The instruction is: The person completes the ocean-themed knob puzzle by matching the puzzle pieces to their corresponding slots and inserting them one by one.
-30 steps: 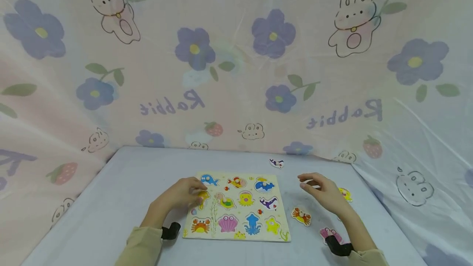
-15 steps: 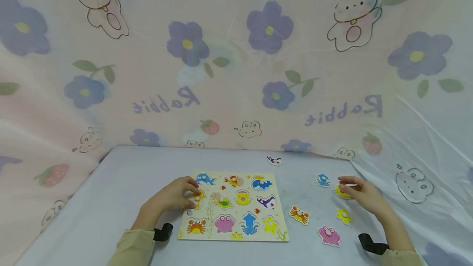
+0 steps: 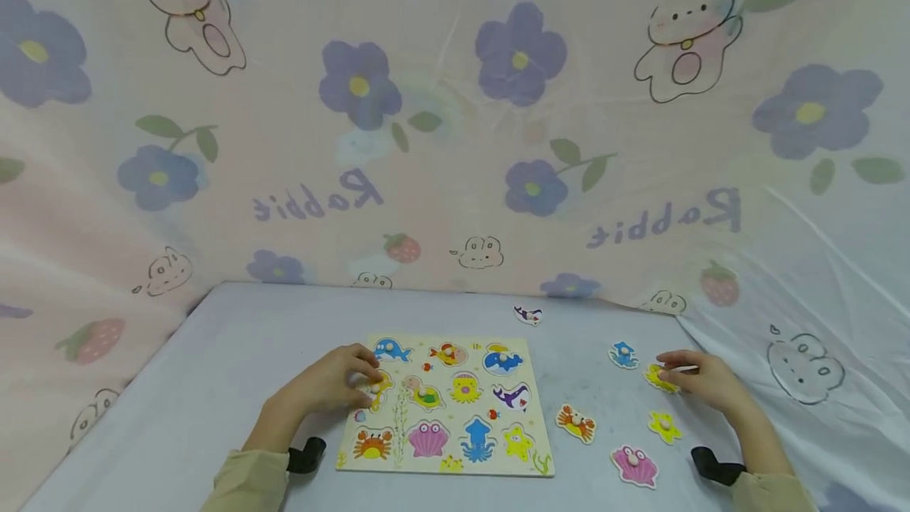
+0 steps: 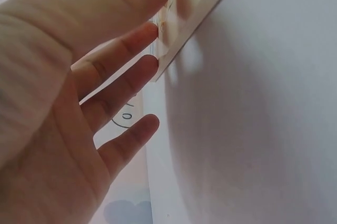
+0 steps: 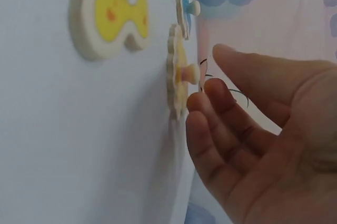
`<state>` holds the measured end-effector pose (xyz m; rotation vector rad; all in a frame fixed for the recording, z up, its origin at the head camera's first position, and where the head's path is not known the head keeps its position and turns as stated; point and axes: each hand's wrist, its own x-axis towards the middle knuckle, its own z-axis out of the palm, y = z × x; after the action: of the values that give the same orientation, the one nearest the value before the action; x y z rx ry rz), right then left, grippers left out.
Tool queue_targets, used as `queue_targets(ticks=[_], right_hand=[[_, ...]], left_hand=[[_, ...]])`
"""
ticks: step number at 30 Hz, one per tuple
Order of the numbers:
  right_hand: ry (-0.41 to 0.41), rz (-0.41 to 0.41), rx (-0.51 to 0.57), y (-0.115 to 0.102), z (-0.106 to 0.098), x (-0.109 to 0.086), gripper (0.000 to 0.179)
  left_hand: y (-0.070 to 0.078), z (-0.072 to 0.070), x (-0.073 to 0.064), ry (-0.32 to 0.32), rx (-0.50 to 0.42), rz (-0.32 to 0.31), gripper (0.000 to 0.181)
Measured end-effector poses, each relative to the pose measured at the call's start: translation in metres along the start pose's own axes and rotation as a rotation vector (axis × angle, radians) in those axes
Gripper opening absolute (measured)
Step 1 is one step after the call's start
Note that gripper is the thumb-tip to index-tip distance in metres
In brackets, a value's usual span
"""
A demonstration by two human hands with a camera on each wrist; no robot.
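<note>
My right hand [image 3: 704, 382] hovers beside a yellow octopus puzzle piece [image 3: 654, 379] on the table's right side. In the right wrist view, thumb and fingers [image 5: 221, 97] are apart around the piece's small wooden knob [image 5: 192, 74], without gripping it. My left hand [image 3: 337, 378] is at the left edge of the sea-animal puzzle board [image 3: 498, 458], beside a yellow seahorse piece [image 3: 380, 392]. The left wrist view has its thumb reaching over the board [image 4: 197, 8] and its fingers loosely extended near the board's edge.
Loose knobbed pieces lie right of the board: a blue squid [image 3: 623, 355], a yellow starfish [image 3: 664, 427], a crab [image 3: 576, 423] and a pink shell [image 3: 635, 466]. A purple whale-like piece [image 3: 528, 314] lies behind the board. Patterned cloth [image 3: 455, 141] hangs behind the table.
My right hand has moved right, from beyond the crab piece to the octopus piece. My left hand has stayed by the board's left edge; the view has shifted slightly.
</note>
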<state>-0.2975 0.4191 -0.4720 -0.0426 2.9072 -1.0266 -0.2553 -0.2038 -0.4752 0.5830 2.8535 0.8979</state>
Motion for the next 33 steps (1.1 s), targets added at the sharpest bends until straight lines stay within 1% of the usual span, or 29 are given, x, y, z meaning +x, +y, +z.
queue_targets(ticks=[6, 12, 16, 19, 21, 27, 33], right_hand=[[-0.021, -0.004, -0.051, 0.002, 0.001, 0.008, 0.04], [-0.02, -0.027, -0.076, -0.001, 0.0, 0.011, 0.033], [-0.009, -0.034, -0.089, 0.001, 0.0, 0.01, 0.027], [-0.006, -0.02, -0.086, 0.007, 0.002, 0.01, 0.026], [-0.006, -0.012, -0.081, 0.01, 0.004, 0.01, 0.025], [0.008, -0.017, -0.084, 0.009, 0.005, 0.009, 0.023], [0.003, -0.02, -0.089, 0.007, 0.007, 0.008, 0.021]], left_hand=[[-0.003, -0.004, 0.002, 0.011, 0.029, 0.012, 0.029], [-0.002, -0.007, 0.004, 0.013, 0.013, 0.011, 0.029], [0.002, -0.005, 0.004, 0.008, 0.002, -0.007, 0.03], [0.003, -0.004, 0.004, 0.012, -0.007, -0.035, 0.029], [0.003, -0.003, 0.004, 0.014, -0.01, -0.044, 0.029], [0.001, -0.001, 0.003, 0.011, -0.014, -0.032, 0.03], [-0.001, 0.002, 0.002, 0.01, -0.012, -0.025, 0.03]])
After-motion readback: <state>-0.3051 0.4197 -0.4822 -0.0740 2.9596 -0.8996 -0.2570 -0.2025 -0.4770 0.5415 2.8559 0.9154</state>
